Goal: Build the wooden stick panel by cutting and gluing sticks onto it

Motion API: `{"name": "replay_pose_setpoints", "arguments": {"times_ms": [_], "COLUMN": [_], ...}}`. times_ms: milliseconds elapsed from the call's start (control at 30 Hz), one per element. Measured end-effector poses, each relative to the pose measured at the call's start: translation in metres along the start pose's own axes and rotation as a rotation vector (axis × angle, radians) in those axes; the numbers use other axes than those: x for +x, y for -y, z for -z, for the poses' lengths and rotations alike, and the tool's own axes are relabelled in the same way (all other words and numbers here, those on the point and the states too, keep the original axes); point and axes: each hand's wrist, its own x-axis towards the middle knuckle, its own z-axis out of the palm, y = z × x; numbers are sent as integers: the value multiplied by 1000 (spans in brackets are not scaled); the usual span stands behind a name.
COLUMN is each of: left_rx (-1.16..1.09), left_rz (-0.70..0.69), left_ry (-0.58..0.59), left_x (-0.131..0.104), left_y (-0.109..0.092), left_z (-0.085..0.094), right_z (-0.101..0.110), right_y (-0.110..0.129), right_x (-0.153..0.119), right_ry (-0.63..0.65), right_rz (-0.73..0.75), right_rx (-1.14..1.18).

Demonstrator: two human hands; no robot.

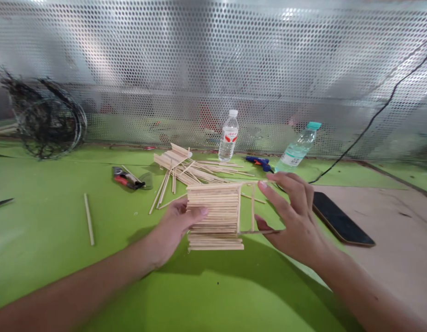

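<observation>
pinching the stick panel (222, 216) at its left side, my left hand (173, 226) has its thumb on top and its other fingers mostly hidden behind. the panel lies just to the right of that grip, seemingly lifted off the green table (206, 299). its sticks run left to right, from one hand toward the other, and the nearest few sit on my side of the lower rail (254, 232). that rail and the upper rail (249, 183) stretch out past the panel's right edge, joined by a crossbar (253, 207).

my right hand (296, 212) is nearer to the rails' free ends: fingers at the upper one, thumb at the lower, spread across the gap. whether it squeezes them or merely rests there, i cannot tell. i judge this the relation that counts: left on the solid part, right on the open end, both along one axis.

farther out, the phone (341, 219) lies right of my right hand, and loose sticks (206, 171) lie beyond the panel. behind them are a glue gun (258, 162) and two bottles (229, 138), before the perforated metal wall (185, 60).
</observation>
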Motion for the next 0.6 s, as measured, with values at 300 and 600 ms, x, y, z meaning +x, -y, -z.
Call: {"name": "replay_pose_setpoints", "arguments": {"times_ms": [300, 600], "left_rx": [11, -113], "left_rz": [-61, -39], "left_ry": [146, -177], "left_x": [-4, -13], "left_y": [-6, -15], "left_z": [-10, -16], "right_z": [-6, -10], "right_y": [4, 25], "right_x": [1, 0], "right_ry": [-5, 110], "right_rz": [-88, -874], "right_rx": [55, 1096]}}
